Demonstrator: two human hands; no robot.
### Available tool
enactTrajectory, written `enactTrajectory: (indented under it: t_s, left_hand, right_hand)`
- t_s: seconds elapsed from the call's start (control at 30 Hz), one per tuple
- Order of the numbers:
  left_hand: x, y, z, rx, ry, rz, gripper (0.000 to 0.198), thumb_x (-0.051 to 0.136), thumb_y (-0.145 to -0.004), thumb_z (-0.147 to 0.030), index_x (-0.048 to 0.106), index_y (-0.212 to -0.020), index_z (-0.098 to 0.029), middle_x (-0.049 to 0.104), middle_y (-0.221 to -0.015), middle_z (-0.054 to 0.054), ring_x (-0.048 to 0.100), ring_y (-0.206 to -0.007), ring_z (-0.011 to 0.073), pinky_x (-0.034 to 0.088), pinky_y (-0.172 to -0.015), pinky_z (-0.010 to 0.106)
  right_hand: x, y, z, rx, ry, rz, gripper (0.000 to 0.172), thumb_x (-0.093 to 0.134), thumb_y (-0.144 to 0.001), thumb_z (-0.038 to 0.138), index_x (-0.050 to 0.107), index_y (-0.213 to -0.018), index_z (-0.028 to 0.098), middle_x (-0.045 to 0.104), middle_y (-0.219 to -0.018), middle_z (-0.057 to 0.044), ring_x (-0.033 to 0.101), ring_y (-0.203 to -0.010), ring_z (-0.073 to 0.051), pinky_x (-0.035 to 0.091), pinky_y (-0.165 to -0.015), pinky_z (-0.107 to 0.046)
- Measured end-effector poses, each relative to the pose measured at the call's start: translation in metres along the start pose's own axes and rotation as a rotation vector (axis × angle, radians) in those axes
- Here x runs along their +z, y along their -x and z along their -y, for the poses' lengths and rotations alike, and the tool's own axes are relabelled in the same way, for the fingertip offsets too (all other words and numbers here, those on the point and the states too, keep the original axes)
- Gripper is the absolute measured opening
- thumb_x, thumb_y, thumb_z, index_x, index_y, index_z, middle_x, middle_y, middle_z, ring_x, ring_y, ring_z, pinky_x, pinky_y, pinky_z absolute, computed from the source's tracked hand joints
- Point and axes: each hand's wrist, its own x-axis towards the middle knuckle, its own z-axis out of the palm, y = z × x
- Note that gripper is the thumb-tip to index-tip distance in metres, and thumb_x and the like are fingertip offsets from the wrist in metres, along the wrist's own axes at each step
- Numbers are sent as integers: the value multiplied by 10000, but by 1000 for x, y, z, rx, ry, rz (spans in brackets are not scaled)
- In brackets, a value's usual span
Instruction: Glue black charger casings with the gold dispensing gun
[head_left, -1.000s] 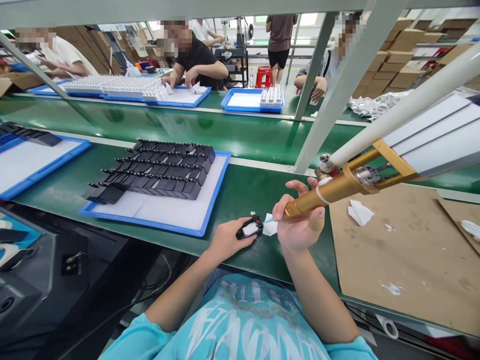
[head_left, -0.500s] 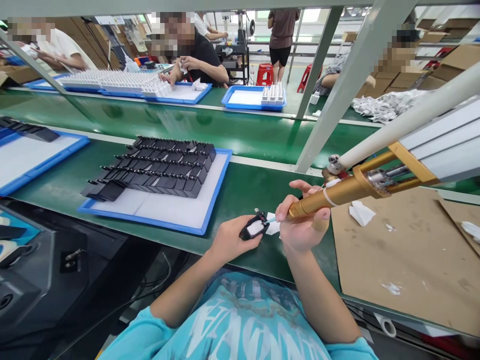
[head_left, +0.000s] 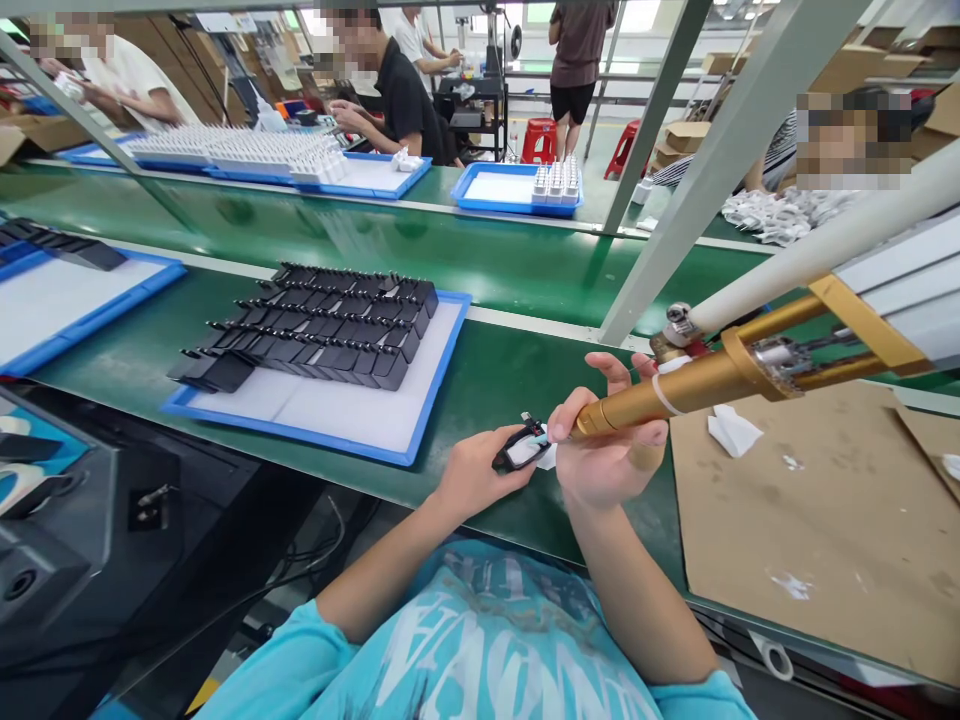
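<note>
Over a green bench, a gold dispenser slants in from frame right, the fingers of the right hand around it. Near centre, the left hand grips a black casing, long axis rising rightward toward the nozzle.

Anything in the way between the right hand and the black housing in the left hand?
Nothing visible blocks the way. From the right hand, the pale tip of the gold tool extends to the black housing in the left hand; white paper shows behind.
</note>
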Motion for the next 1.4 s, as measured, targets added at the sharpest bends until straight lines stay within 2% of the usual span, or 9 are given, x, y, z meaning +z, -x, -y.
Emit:
enactTrajectory:
  t_s: [0.33, 0.43, 0.57, 0.7, 0.83, 0.93, 1.03, 1.27, 1.4]
  left_hand:
    - [7, -9, -7, 122, 71, -94, 355, 638, -824, -389, 628, -1119, -193, 735, -972, 57, 691, -846, 194, 544, -774, 301]
    - [8, -8, -5, 125, 69, -86, 371, 638, -823, -394, 621, -1137, -197, 735, -994, 55, 695, -853, 191, 546, -779, 298]
    - [6, -8, 2, 98, 8, -17, 429, 660, -806, -373, 598, -1200, -215, 729, -1041, 44, 691, -887, 194, 541, -797, 299]
    - [-6, -7, 15, 47, -111, 102, 405, 652, -824, -338, 597, -1212, -234, 709, -1102, 39, 661, -984, 207, 529, -842, 326]
    - [-22, -11, 24, 12, -53, 185, 517, 665, -820, -456, 568, -1269, -217, 623, -1287, 69, 521, -1243, 248, 439, -1043, 389]
    - [-26, -20, 22, -62, 82, 218, 502, 448, -947, -499, 520, -1346, -203, 544, -1398, 75, 438, -1340, 234, 365, -1118, 405]
    - [-23, -29, 15, -135, 158, 259, 448, 276, -1017, -411, 580, -1284, -220, 630, -1300, 42, 552, -1234, 186, 421, -1065, 354]
    - [-17, -25, 8, 147, -111, 154, 254, 505, -951, -336, 633, -1135, -217, 714, -1074, 48, 667, -962, 170, 517, -861, 293]
    - [-12, -22, 13, 184, -160, 162, 201, 544, -922, -321, 632, -1066, -212, 712, -1019, 48, 661, -914, 173, 524, -816, 295]
  right_hand:
    - [2, 2, -1, 34, -37, 61, 310, 471, -832, 556, 531, -969, 285, 548, -1077, 7, 527, -402, -48, 360, -336, -249]
    - [1, 2, -1, 40, -48, 54, 322, 481, -821, 562, 521, -1010, 304, 545, -1075, 10, 531, -408, -54, 364, -332, -253]
    - [2, 1, 0, 42, -28, 12, 400, 448, -818, 586, 481, -1127, 333, 541, -1099, -8, 528, -421, -63, 380, -337, -264]
    - [-3, -2, 0, 36, -26, -22, 367, 455, -817, 564, 497, -1094, 327, 547, -1095, -1, 532, -421, -65, 380, -347, -266]
    - [-13, -5, 4, 24, -22, -50, 329, 481, -818, 546, 521, -1049, 314, 553, -1087, 9, 531, -416, -64, 365, -340, -260]
    - [-20, -7, 7, 28, -4, -80, 330, 487, -821, 529, 514, -1072, 318, 557, -1070, 15, 529, -415, -62, 359, -335, -253]
    - [-26, -8, 8, 34, 17, -94, 357, 502, -811, 541, 500, -1091, 319, 556, -1054, 16, 523, -417, -61, 355, -339, -249]
    - [-34, -8, 6, 13, 30, -82, 344, 487, -821, 519, 495, -1093, 309, 549, -1046, 6, 521, -406, -57, 356, -346, -253]
    - [-36, -8, 6, 11, 24, -64, 329, 473, -829, 516, 495, -1087, 313, 548, -1055, 1, 529, -416, -59, 364, -357, -256]
